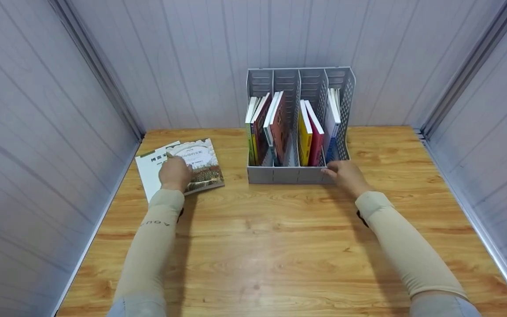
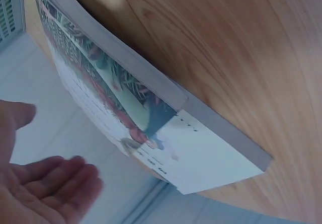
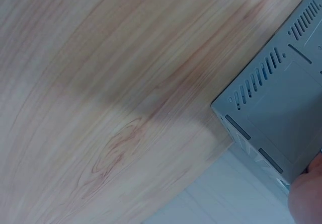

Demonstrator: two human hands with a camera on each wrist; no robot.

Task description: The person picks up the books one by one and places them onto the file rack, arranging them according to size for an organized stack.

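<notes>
My left hand point(image 1: 175, 172) hovers over two overlapping books, its fingers loosely bent and nothing between them; the left wrist view shows a gap between hand and books. The upper book point(image 1: 205, 169) has an illustrated landscape cover. Partly beneath it lies a white-covered book point(image 1: 148, 171). My right hand point(image 1: 346, 176) is at the front right corner of a grey desktop file organizer point(image 1: 286, 176). Thumb and fingers pinch its low front lip; in the right wrist view only part of that hand point(image 3: 307, 191) shows beside the grey wall.
Four-slot organizer: upright books stand in its compartments, including a yellow book point(image 1: 305, 136), a red book point(image 1: 316, 138), a reddish-brown book point(image 1: 280, 127) and a blue-and-white book point(image 1: 332, 123). Panelled walls point(image 1: 183, 57) enclose the wooden table point(image 1: 258, 246) at the back and sides.
</notes>
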